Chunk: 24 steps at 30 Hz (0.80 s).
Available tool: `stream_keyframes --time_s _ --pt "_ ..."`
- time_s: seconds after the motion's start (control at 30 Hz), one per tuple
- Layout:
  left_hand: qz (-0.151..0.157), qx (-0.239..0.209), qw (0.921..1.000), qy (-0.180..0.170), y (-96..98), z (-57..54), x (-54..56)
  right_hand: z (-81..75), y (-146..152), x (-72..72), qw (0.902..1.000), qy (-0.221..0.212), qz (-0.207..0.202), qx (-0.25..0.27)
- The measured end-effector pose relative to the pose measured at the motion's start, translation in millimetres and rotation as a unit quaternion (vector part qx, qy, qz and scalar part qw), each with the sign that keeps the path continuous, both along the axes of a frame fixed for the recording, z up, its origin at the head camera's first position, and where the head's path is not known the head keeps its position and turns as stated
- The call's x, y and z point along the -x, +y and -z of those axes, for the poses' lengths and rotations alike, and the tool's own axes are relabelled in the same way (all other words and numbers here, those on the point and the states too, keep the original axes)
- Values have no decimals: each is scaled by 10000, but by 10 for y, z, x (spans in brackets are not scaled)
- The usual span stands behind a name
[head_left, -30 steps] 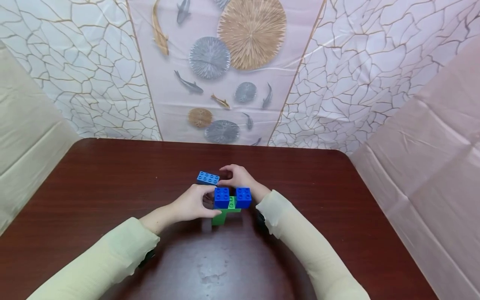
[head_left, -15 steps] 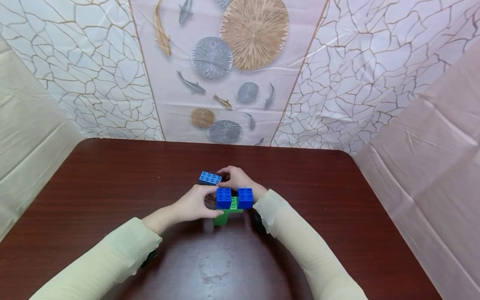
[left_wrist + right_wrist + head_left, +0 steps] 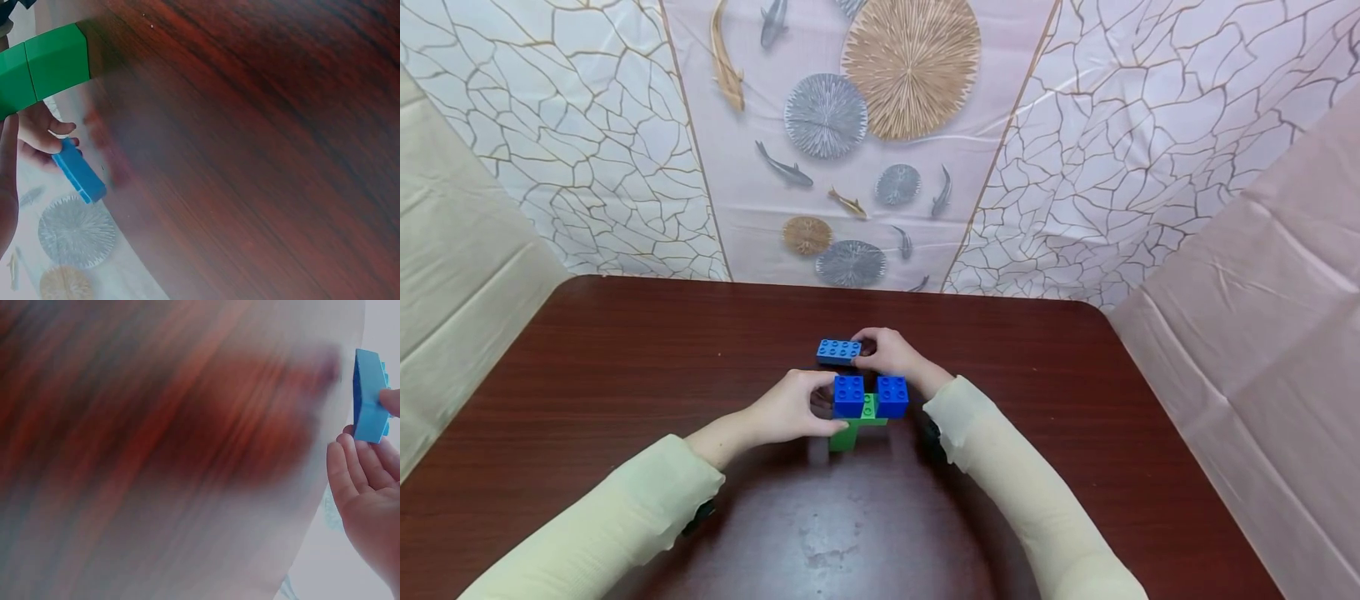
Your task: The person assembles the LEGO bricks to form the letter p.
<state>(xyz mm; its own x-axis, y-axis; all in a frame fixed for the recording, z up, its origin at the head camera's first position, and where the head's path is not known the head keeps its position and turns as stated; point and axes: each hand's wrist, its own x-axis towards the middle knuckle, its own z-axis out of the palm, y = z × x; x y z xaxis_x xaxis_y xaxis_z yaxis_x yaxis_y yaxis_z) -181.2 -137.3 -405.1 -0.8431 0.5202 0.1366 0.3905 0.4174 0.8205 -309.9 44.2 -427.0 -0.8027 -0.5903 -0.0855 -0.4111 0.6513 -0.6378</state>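
Observation:
My left hand point(image 3: 782, 407) grips the left side of a toy-brick structure, thumb in front and fingers behind. The structure has green bricks point(image 3: 842, 437) below and two dark blue square bricks point(image 3: 848, 396) on top, with a gap between them. Behind it, my right hand point(image 3: 895, 354) pinches the right end of a lighter blue eight-stud brick point(image 3: 838, 352), studs up. In the left wrist view, that blue brick point(image 3: 79, 172) hangs beyond the green bricks point(image 3: 56, 62). The right wrist view has the brick point(image 3: 370, 397) between thumb and fingers of my right hand point(image 3: 369, 506).
A dark, glossy wooden table point(image 3: 647, 358) carries the structure, its far edge meeting a patterned cloth backdrop point(image 3: 850, 192). Pale fabric panels point(image 3: 1247, 333) stand along both sides.
The right hand has turned the lighter blue brick nearly level and moved it slightly right. My left hand stays on the structure, which has barely shifted.

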Motion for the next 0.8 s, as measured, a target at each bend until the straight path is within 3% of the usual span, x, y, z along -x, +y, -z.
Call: stream_keyframes --time_s 0.47,0.8 --pt "-35 110 9996 240 55 0 58 -143 260 -45 9955 -129 696 627" --pt "-85 139 9995 283 103 -4 125 -315 392 -95 9924 -17 741 985"
